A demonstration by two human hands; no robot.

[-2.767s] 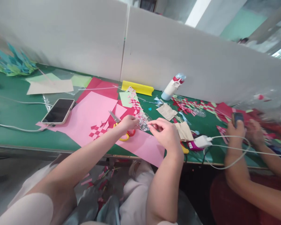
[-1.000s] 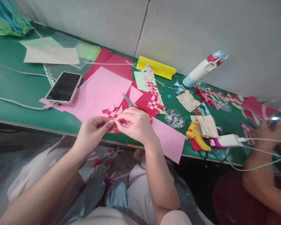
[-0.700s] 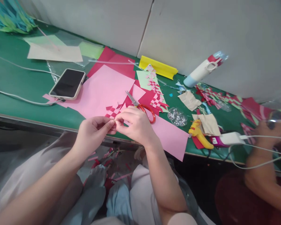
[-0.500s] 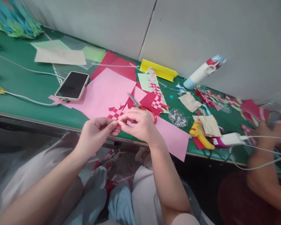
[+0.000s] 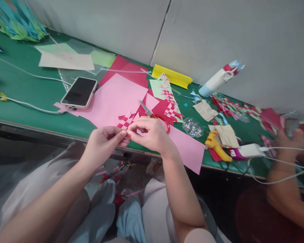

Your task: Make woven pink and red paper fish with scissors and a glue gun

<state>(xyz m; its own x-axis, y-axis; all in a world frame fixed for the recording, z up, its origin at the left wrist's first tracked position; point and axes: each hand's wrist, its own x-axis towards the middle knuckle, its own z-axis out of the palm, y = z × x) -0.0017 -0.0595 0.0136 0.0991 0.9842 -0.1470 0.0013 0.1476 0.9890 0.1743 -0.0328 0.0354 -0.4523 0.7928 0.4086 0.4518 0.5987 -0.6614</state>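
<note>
My left hand (image 5: 107, 138) and my right hand (image 5: 149, 135) meet at the fingertips over the table's front edge. Both are closed in a pinch; whatever lies between the fingers is too small or hidden to make out. Just behind the fingertips shows a pink and red woven paper piece (image 5: 126, 121), partly covered by my hands. Scissors (image 5: 146, 108) with red-orange handles lie partly opened beyond my right hand, on pink paper (image 5: 116, 91). Farther back, several small woven paper fish (image 5: 170, 109) sit in a row on red and green paper.
A phone (image 5: 79, 92) with cables lies left. Rightward are a clear dish of small beads or eyes (image 5: 192, 127), a yellow glue gun (image 5: 216, 146), a white plug block (image 5: 250, 151) and a bottle (image 5: 218, 79). Another person's hand (image 5: 287, 145) works at far right. A wall stands behind.
My hands keep the same pinch with almost no movement. The view has shifted very slightly. At far right the other person's hand has moved a little.
</note>
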